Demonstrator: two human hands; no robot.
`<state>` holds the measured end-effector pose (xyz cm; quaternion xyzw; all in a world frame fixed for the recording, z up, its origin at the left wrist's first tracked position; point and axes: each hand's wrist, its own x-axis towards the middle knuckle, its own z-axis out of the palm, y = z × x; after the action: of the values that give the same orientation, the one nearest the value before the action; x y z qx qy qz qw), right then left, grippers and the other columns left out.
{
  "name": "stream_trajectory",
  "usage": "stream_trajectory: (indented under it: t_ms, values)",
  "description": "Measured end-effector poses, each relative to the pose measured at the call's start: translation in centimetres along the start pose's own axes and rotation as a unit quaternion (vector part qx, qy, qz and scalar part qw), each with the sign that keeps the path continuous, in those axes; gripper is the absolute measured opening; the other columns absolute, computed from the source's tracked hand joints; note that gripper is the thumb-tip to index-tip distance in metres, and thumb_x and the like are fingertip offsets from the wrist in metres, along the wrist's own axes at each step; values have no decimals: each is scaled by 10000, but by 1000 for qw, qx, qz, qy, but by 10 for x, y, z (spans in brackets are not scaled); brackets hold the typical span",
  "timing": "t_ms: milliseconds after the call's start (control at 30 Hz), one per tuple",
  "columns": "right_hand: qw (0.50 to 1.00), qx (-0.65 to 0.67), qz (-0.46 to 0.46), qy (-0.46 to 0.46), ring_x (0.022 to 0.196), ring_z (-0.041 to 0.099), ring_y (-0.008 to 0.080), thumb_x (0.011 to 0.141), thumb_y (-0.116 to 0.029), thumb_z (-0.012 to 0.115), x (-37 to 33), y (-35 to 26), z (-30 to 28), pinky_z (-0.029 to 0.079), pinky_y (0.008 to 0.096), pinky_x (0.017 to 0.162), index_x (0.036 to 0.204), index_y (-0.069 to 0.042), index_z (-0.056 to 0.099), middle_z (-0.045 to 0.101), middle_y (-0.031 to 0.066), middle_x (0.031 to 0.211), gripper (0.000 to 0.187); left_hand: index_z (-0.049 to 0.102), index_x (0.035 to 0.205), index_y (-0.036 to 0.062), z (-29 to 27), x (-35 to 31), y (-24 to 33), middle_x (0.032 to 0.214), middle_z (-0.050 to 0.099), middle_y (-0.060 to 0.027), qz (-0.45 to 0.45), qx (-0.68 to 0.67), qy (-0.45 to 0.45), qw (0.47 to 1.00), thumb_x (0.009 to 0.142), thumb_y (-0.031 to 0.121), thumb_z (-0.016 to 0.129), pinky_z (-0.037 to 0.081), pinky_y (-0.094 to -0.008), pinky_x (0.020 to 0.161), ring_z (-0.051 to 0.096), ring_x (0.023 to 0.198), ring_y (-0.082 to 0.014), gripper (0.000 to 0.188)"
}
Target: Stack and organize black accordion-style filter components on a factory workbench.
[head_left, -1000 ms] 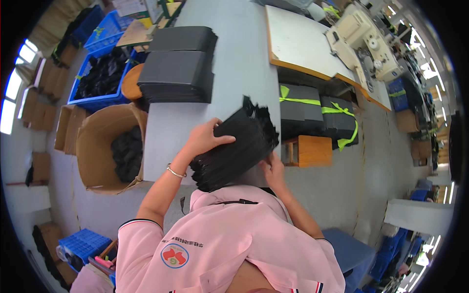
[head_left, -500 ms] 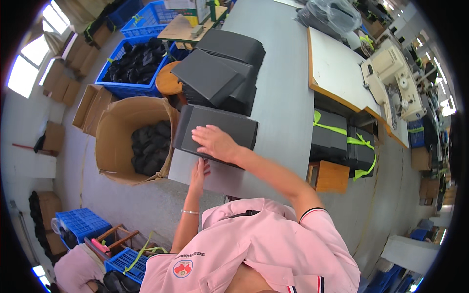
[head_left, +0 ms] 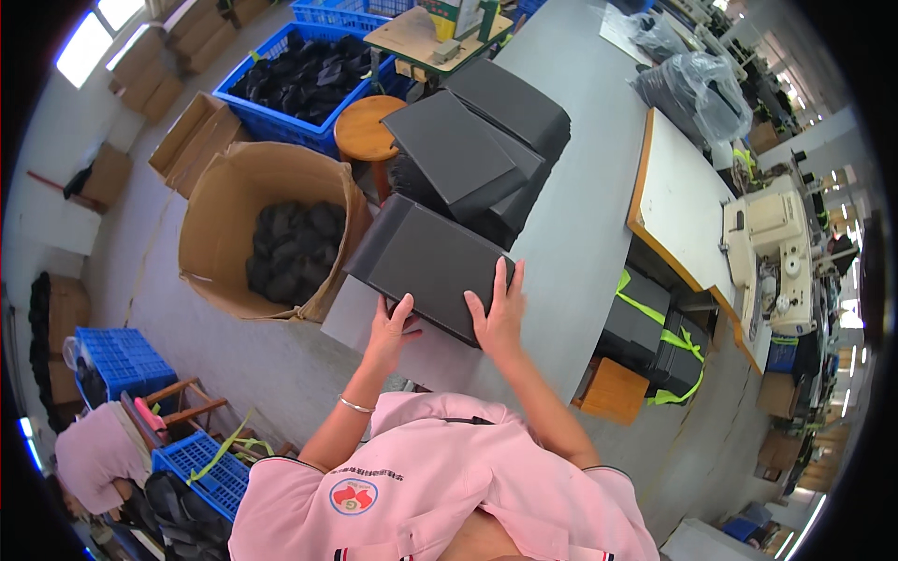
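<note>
A stack of flat dark grey rectangular sheets [head_left: 438,265] sits slantwise near the front end of the grey table. My left hand [head_left: 384,337] is at its near side, thumb up at the top edge and the other fingers apart against the side. Against the right end lies my right hand [head_left: 499,313], fingers stretched along the edge and thumb spread over the near corner. Behind it rises a larger pile of similar dark sheets [head_left: 456,154], its top ones turned askew.
An open cardboard box [head_left: 210,229] holding dark pieces stands left of the table [head_left: 585,201]. Beyond it are a round wooden stool [head_left: 367,126] and a filled blue crate [head_left: 257,117]. Right are a sewing machine [head_left: 776,215] and strapped dark bundles [head_left: 641,323]. Someone in pink [head_left: 98,453] bends at lower left.
My right hand has slid from the stack's top to its right end. My left hand stays at the near side, its thumb now at the top edge. The whole view has turned.
</note>
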<state>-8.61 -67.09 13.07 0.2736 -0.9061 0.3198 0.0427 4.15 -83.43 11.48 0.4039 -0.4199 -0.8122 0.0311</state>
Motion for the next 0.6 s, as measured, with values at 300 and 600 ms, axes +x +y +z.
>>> stream_trajectory:
  t_ms: [300, 600]
  values:
    - [990, -78, -107, 55, 1554, 245, 493, 990, -423, 702, 63, -43, 32, 211, 747, 1177, 1602, -19, 332, 174, 319, 1689, 821, 313, 1620, 164, -3, 38, 47, 1614, 403, -83, 45, 2, 24, 999, 992, 779, 431, 397, -613, 1119, 379, 1492, -276, 887]
    - [950, -212, -226, 18, 1370, 550, 373, 961, -374, 731, 182, -3, 36, 460, 550, 1089, 1463, -126, 579, 594, 183, 1464, 580, 65, 1686, 188, 31, 72, 41, 1726, 177, -87, 43, -69, 16, 997, 935, 824, 496, 313, -671, 1162, 224, 1572, -316, 1075]
